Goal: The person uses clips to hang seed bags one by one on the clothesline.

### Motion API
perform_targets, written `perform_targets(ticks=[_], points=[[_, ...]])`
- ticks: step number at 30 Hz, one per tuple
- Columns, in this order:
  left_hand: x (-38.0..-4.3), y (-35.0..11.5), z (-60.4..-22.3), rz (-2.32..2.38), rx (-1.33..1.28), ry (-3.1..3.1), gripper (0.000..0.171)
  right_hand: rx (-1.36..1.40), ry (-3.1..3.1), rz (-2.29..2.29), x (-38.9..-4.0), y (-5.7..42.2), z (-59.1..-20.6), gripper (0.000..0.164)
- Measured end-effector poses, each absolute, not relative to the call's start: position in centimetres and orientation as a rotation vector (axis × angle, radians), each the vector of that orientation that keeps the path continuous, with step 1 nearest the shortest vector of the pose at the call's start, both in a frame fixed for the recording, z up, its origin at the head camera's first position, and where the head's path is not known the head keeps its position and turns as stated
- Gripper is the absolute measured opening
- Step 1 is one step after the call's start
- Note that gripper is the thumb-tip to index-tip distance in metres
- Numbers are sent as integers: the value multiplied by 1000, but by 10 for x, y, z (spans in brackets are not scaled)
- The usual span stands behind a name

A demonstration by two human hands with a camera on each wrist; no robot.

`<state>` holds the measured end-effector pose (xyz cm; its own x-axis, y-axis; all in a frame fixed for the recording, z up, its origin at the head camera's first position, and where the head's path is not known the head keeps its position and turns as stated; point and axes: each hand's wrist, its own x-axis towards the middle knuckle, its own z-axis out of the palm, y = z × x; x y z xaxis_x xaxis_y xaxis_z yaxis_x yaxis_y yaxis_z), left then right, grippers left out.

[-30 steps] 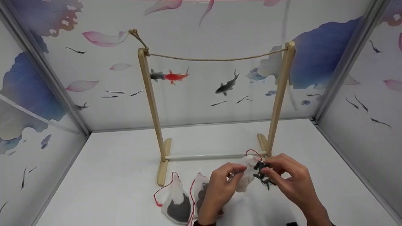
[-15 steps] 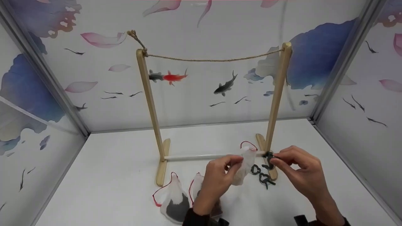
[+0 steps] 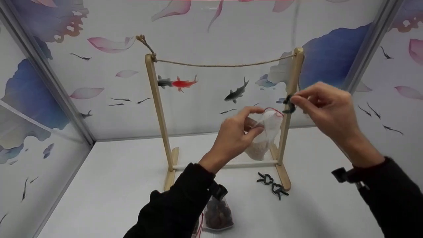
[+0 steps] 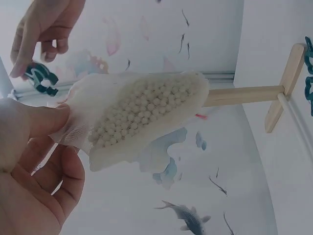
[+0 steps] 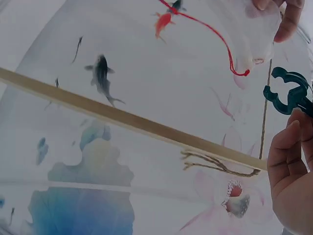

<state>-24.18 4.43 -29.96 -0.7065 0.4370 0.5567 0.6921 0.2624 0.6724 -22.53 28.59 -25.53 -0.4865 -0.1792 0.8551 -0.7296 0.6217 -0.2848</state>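
Observation:
My left hand (image 3: 236,132) pinches the upper part of a white mesh drawstring bag (image 3: 261,148), raised in front of the wooden stand's right post (image 3: 283,142). Small pale beads (image 4: 142,110) fill its lower part in the left wrist view, and a red cord (image 3: 274,110) loops at its top. To the right and slightly higher, my right hand (image 3: 330,110) holds a dark green clip (image 3: 290,105) between thumb and fingers. In the right wrist view the clip's (image 5: 291,93) curved jaws stand apart with nothing between them. Bag and clip are apart.
A twine rope (image 3: 228,65) hangs slightly slack between the stand's two post tops. Two more green clips (image 3: 265,178) lie by its right foot (image 3: 285,180). A bag of dark round pieces (image 3: 218,216) lies at the front, beside my left sleeve (image 3: 175,201).
Both hands have risen from near the table, carrying the bag and one clip up. The right hand has taken that clip away from the others. My left sleeve now covers the grey-filled bag.

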Motion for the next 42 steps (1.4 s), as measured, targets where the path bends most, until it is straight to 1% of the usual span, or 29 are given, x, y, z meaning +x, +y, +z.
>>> perform_targets(ticks=[3, 6, 8, 12, 15, 22, 30, 42], points=[[-249, 51, -289, -1455, -1000, -2334, 30, 685, -1994, 761, -238, 283, -229, 6], [-258, 54, -284, -1468, -947, -2399, 23, 710, -1973, 649, -251, 277, -207, 10], [-265, 53, -281, -1476, -910, -2405, 21, 725, -1953, 591, -260, 274, -195, 15], [-278, 49, -275, -1489, -869, -2373, 20, 709, -1954, 539, -275, 268, -179, 24], [-285, 45, -270, -1447, -836, -2362, 18, 651, -2016, 550, -281, 262, -172, 28], [-294, 44, -261, -1402, -761, -2332, 21, 546, -2142, 531, -286, 253, -163, 31], [-295, 49, -257, -1479, -696, -2263, 18, 541, -2261, 537, -286, 251, -161, 32], [-298, 54, -252, -1592, -664, -2073, 16, 509, -2396, 818, -285, 252, -167, 36]])
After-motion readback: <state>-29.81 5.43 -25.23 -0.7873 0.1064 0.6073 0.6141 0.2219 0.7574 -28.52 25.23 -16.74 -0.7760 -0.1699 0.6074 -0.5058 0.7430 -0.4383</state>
